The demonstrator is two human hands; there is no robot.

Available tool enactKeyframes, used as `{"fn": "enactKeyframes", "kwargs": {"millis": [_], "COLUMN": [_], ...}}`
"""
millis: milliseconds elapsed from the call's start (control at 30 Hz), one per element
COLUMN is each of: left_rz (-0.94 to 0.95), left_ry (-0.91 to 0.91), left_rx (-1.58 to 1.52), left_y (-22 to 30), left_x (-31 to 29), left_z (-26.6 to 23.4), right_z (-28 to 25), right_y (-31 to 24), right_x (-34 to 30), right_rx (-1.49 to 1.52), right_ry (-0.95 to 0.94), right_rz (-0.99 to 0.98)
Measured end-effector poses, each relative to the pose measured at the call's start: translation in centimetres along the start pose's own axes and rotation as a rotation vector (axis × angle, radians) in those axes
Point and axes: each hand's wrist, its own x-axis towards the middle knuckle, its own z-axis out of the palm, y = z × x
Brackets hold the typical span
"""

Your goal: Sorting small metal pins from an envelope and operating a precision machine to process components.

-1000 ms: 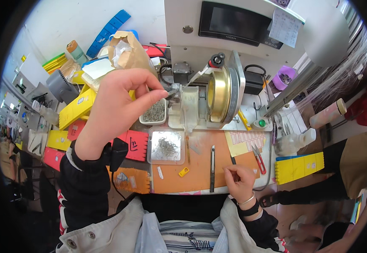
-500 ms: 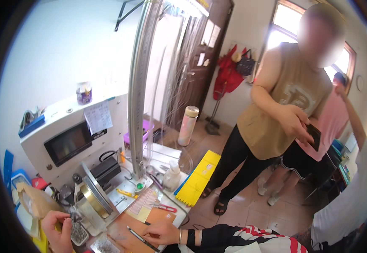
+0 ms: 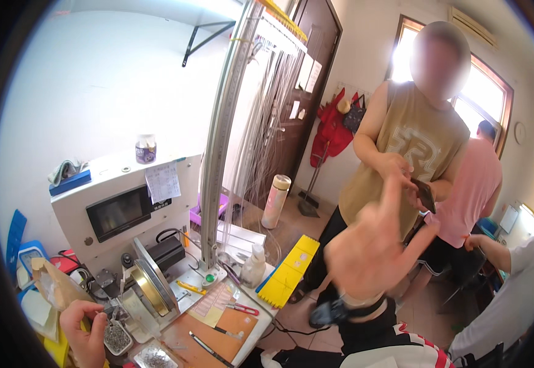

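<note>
My right hand (image 3: 368, 251) is raised in front of the standing person, blurred by motion. Its index finger points up and its thumb stretches out to the side; nothing shows in it. At the lower left, my left hand (image 3: 83, 331) has curled fingers with the thumb close to them; anything between the tips cannot be made out. Beside it is a white tray (image 3: 131, 343) of small metal pieces, next to a clear container (image 3: 155, 357) with more. A slim dark pen-like tool (image 3: 210, 348) lies on the orange mat (image 3: 242, 334).
A white machine (image 3: 74, 211) with a dark screen and a brass-coloured drum (image 3: 147, 288) stands behind. A yellow knife (image 3: 190, 287), a red-handled tool (image 3: 242, 308), a spray bottle (image 3: 253, 270) and a yellow board (image 3: 288, 270) lie rightward. A person (image 3: 408, 135) holds a phone; others stand beyond.
My right hand has lifted from the pen-like tool on the mat and swung up to the right, fingers spread. My left hand stays curled beside the tray. The view has tilted upward.
</note>
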Motion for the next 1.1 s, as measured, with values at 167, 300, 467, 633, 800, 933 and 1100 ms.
{"fn": "enactKeyframes", "kwargs": {"millis": [167, 300, 467, 633, 800, 933, 1100], "left_rz": [0.035, -0.026, -0.025, -0.006, 0.007, -0.006, 0.147], "left_ry": [-0.009, -0.002, 0.034, 0.010, 0.001, -0.029, -0.001], "left_rx": [-0.099, -0.153, -0.171, -0.140, -0.174, -0.158, 0.109], "left_y": [-0.1, 0.0, 0.4, 0.0, -0.3, 0.2, -1.0], "left_x": [0.1, 0.1, 0.1, 0.3, 0.3, 0.2, -0.5], "left_z": [-0.3, -0.6, -0.4, -0.8, -0.7, -0.6, -2.0], "right_z": [-8.0, -5.0, -7.7, -6.5, -5.6, -6.2, -1.0], "right_y": [-6.5, -6.1, -6.0, -6.5, -6.8, -7.6, -3.1], "right_x": [4.5, 5.0, 5.1, 5.2, 6.4, 6.9, 4.0], "right_rx": [0.215, 0.156, 0.195, 0.186, 0.077, 0.150, -1.103], "right_ry": [-0.061, 0.150, -0.076, 0.082, -0.138, -0.311, -0.004], "right_rz": [-0.125, -0.045, -0.076, -0.015, 0.117, 0.033, -0.174]}}
